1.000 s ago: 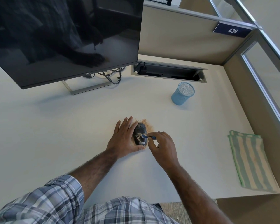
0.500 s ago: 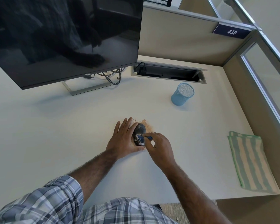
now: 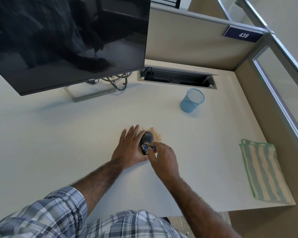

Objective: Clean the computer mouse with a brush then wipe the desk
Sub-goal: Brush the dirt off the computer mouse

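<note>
A dark, rounded plastic computer mouse (image 3: 147,140) with a glossy back sits near the middle of a smooth, matte white desk (image 3: 58,143). A patch of fine tan crumbs (image 3: 156,133) lies scattered on the desk at its far right side. The left hand (image 3: 129,148) lies along the mouse's left flank, fingers straight and close together with their tips past its far end, and the thumb against its near end. The right hand (image 3: 163,157) pinches a small blue brush (image 3: 150,147) between thumb and curled fingertips. The brush lies across the near half of the mouse; its bristles are too small to make out, though the tip seems to touch the shell.

Well to the right, a folded green-and-cream striped cloth (image 3: 263,172) lies flat near the desk's edge. A light blue wire-mesh cup (image 3: 192,102) stands farther back. Behind it is a grey cable recess (image 3: 177,78) set into the desktop. A black flat-panel monitor (image 3: 67,40) on a silver frame stand fills the upper left. Tan fabric partitions enclose the corner, and one carries a navy plate (image 3: 243,35) reading 439. A blue plaid sleeve (image 3: 62,208) covers the left arm above the elbow.
</note>
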